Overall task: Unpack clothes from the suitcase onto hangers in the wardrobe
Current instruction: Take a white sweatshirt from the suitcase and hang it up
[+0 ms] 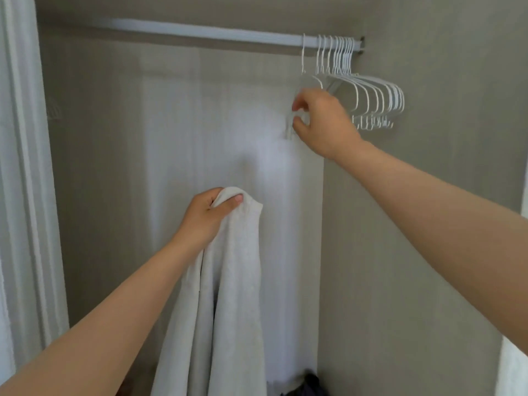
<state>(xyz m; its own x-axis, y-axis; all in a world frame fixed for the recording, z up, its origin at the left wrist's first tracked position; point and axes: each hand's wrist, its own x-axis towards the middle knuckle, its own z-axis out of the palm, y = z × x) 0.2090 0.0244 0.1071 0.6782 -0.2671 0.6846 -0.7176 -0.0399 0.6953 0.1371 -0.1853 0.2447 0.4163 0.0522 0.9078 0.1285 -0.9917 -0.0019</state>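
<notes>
Head view. Left forearm comes in from lower left, nearest the lens. Left hand (210,215) raised mid-frame, fingers curled over a bunched fold of a pale grey garment (231,281), thumb pressed across the front of the cloth. Garment hangs straight down from that grip in long folds and runs out of the bottom edge, in front of the wardrobe's back wall (114,138).

Right arm reaches up from the right edge. Right hand (323,124) sits below the rail (200,31), thumb and fingers curled in on the shoulder of a white wire hanger (303,58); the wire at the fingertips is blurred. Its hook is on the rail, just apart from the bunch of white hangers (371,92) packed at the rail's right end.

Dark item (308,384) on the wardrobe floor, too cropped to identify. White door frame (25,167) along the left edge.
</notes>
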